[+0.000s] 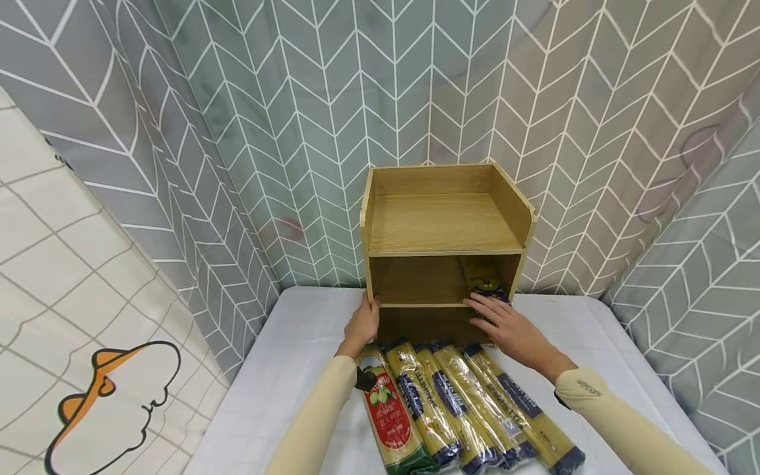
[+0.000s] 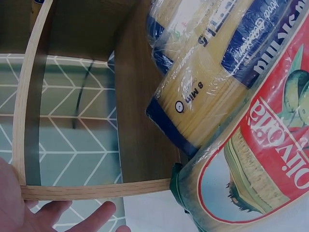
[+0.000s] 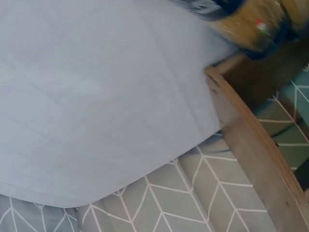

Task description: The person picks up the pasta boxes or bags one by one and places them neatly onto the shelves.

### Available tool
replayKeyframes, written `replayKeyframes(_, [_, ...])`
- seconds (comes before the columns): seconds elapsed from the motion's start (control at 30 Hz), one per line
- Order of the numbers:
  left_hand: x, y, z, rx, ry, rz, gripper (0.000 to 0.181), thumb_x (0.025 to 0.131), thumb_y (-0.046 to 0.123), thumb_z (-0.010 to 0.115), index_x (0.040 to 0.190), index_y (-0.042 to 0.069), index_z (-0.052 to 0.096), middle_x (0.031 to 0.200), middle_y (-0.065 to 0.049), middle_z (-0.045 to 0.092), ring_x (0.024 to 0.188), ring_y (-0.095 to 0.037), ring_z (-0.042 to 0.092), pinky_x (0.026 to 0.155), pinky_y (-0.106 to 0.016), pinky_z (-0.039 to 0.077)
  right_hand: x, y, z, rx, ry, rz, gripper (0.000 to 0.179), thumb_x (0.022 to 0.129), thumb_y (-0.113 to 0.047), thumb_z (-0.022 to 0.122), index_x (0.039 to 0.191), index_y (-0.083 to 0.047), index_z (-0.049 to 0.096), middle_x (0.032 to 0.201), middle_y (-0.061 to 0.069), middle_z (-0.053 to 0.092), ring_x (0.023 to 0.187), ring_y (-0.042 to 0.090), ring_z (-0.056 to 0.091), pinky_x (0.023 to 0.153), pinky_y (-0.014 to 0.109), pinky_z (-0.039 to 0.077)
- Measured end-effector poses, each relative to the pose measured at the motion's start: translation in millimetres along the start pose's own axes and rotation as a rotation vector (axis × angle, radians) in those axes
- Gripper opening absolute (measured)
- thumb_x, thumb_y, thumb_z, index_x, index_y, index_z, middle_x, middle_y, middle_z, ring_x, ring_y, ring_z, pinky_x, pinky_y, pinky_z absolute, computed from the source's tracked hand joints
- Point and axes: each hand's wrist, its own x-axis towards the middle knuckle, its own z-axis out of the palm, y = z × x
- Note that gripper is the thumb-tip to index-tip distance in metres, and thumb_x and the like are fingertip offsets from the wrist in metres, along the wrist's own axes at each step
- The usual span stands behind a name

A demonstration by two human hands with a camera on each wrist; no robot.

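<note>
A small wooden shelf (image 1: pixel 439 224) stands at the back of the table. My left hand (image 1: pixel 362 321) grips its left side panel at the front; in the left wrist view the fingers (image 2: pixel 96 217) spread along the panel's outer face. My right hand (image 1: pixel 505 326) reaches to the right of the middle compartment, fingers extended at the board's front edge. Right at those fingertips is the end of a blue-and-yellow pasta pack (image 1: pixel 488 285) lying inside that compartment. The right wrist view shows the shelf's side panel (image 3: pixel 256 140), but not the hand.
Several blue-and-yellow spaghetti packs (image 1: pixel 457 402) lie side by side before the shelf, their far ends at the lower compartment. A red-and-green pasta pack (image 1: pixel 388 409) lies leftmost. White cloth covers the table (image 1: pixel 285 349); patterned curtains (image 1: pixel 297 132) hang behind.
</note>
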Motion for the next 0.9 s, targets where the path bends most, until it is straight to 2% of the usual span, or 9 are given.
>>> replayKeyframes(0.1, [-0.2,-0.1,-0.8,-0.010,-0.004,-0.004,0.060,0.111,0.049,0.022,0.163,0.019,0.025,0.143,-0.021,0.062,0.122,-0.047,0.065,0.095,-0.066,0.050,-5.7,-6,0,-0.008,0.049,-0.091,0.065,0.114,-0.019,0.011,0.093,-0.009,0.072,0.132,0.016,0.068,0.122,0.033,0.064,0.092,0.043,0.057])
replayKeyframes(0.2, [0.0,0.3,-1.1,-0.017,-0.009,-0.010,0.061,0.110,0.049,0.022,0.163,0.019,0.024,0.147,-0.021,0.059,0.126,-0.047,0.062,0.097,-0.066,0.049,-10.9,-12,0,-0.007,0.076,-0.138,0.060,0.114,-0.015,0.017,0.085,-0.011,0.069,0.118,0.013,0.072,0.109,0.028,0.069,0.083,0.038,0.060])
replayKeyframes(0.4, [0.6,-0.4,-1.6,-0.012,-0.007,-0.018,0.061,0.110,0.049,0.022,0.163,0.019,0.024,0.147,-0.021,0.059,0.128,-0.047,0.061,0.099,-0.066,0.049,-27.4,-20,3,0.069,0.038,-0.099,0.064,0.114,-0.020,0.016,0.082,-0.014,0.071,0.107,0.008,0.072,0.095,0.022,0.068,0.074,0.035,0.058])
replayKeyframes(0.47, [0.6,-0.5,-1.2,-0.014,-0.007,-0.013,0.060,0.110,0.048,0.022,0.163,0.019,0.024,0.146,-0.021,0.060,0.127,-0.047,0.062,0.098,-0.066,0.049,-35.3,-21,3,0.073,-0.005,-0.059,0.063,0.113,-0.020,0.016,0.079,-0.016,0.069,0.107,0.008,0.072,0.092,0.022,0.067,0.071,0.036,0.056])
replayKeyframes(0.57, [1.2,-0.6,-1.3,-0.020,-0.011,-0.006,0.060,0.110,0.048,0.022,0.163,0.019,0.024,0.133,-0.022,0.067,0.120,-0.047,0.066,0.095,-0.065,0.050,-46.2,-24,3,0.069,-0.112,0.045,0.037,0.107,-0.010,0.046,0.078,-0.018,0.066,0.111,0.008,0.071,0.087,0.021,0.067,0.067,0.037,0.055])
replayKeyframes(0.67, [2.7,-0.8,-1.2,-0.014,-0.016,-0.001,0.060,0.110,0.048,0.022,0.163,0.019,0.024,0.122,-0.022,0.071,0.114,-0.045,0.068,0.093,-0.063,0.052,-54.5,-31,2,0.110,-0.272,0.209,0.008,0.090,-0.009,0.071,0.092,-0.017,0.069,0.110,0.007,0.071,0.081,0.020,0.066,0.061,0.035,0.053])
replayKeyframes(0.7, [3.1,-0.8,-1.3,-0.015,-0.018,-0.001,0.060,0.110,0.049,0.022,0.163,0.019,0.023,0.120,-0.022,0.071,0.112,-0.045,0.069,0.093,-0.063,0.052,-56.8,-35,2,0.122,-0.323,0.260,0.015,0.085,-0.012,0.076,0.098,-0.016,0.070,0.108,0.006,0.071,0.080,0.020,0.066,0.061,0.036,0.053])
replayKeyframes(0.73, [3.4,-1.0,-1.1,-0.014,-0.022,-0.004,0.061,0.110,0.049,0.022,0.164,0.020,0.022,0.116,-0.023,0.072,0.109,-0.045,0.070,0.093,-0.062,0.052,-59.0,-38,2,0.142,-0.381,0.309,0.018,0.088,-0.017,0.075,0.105,-0.015,0.069,0.107,0.005,0.071,0.080,0.021,0.067,0.062,0.037,0.054])
replayKeyframes(0.9, [2.7,-2.3,0.4,-0.017,-0.014,0.004,0.060,0.111,0.048,0.022,0.163,0.018,0.023,0.117,-0.024,0.072,0.106,-0.044,0.070,0.092,-0.062,0.053,-68.3,-51,7,0.305,-0.632,0.508,0.052,0.097,-0.047,0.065,0.129,-0.006,0.061,0.115,0.012,0.072,0.084,0.027,0.071,0.067,0.045,0.056])
